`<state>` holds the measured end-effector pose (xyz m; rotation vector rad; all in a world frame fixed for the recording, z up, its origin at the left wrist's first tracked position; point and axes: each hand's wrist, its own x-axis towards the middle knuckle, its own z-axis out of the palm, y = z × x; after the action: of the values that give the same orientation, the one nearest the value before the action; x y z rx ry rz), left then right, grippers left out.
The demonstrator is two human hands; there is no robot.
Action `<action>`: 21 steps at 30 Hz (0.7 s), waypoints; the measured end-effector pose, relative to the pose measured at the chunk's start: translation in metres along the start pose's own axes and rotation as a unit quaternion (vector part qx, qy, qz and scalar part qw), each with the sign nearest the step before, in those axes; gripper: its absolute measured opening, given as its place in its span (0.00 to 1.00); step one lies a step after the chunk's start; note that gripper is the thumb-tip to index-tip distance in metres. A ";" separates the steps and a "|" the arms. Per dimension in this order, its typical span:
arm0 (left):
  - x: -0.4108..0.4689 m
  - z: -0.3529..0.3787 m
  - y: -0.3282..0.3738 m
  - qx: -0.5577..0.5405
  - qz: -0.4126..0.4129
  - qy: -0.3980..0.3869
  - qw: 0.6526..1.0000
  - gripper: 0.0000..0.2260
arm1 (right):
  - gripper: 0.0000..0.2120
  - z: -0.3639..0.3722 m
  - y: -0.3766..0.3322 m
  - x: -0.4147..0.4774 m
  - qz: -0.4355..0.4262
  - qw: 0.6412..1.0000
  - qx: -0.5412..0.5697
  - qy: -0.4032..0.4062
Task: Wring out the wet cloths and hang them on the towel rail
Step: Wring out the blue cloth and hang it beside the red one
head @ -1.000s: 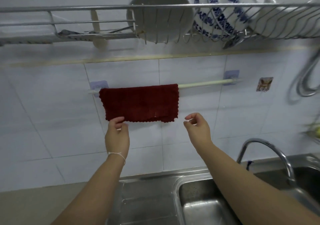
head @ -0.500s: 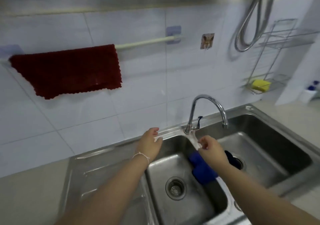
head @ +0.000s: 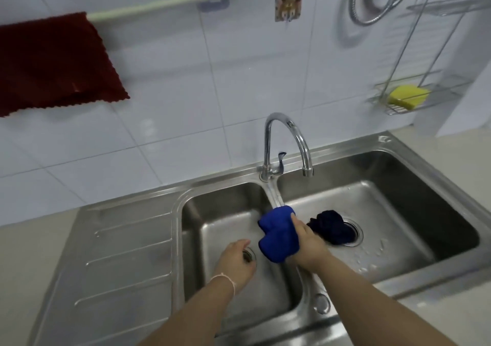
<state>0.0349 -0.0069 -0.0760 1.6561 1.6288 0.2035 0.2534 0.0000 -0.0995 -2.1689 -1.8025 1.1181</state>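
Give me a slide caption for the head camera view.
Right hand lifts a bright blue cloth over the sink divider; a dark cloth waits by the drain, a red cloth hangs on the rail.

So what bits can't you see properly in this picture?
Head view only:
- red cloth: its left part is cut off by the picture's left edge.
- towel rail: partly covered by the red cloth.
- left basin drain: mostly hidden behind the left hand.
- dark cloth: crumpled over the right drain, shape unclear.
- wall sticker: too blurred to read.
- right hand fingers: buried in the blue cloth.
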 end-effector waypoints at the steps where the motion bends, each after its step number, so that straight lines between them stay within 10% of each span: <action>1: 0.002 0.008 0.003 0.012 0.005 -0.004 1.000 0.27 | 0.58 0.001 0.002 0.005 0.000 1.000 0.002 0.015; 15: 0.016 0.043 0.027 0.110 0.064 0.010 0.992 0.31 | 0.10 -0.009 0.012 0.002 -0.067 0.993 -0.054 0.086; 21: 0.011 0.032 0.053 0.106 0.107 0.116 0.982 0.45 | 0.11 -0.045 -0.017 -0.014 -0.180 0.977 -0.106 0.037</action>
<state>0.0978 -0.0030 -0.0694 2.0377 1.6866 0.3522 0.2654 0.0085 -0.0516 -1.8411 -2.2482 0.7879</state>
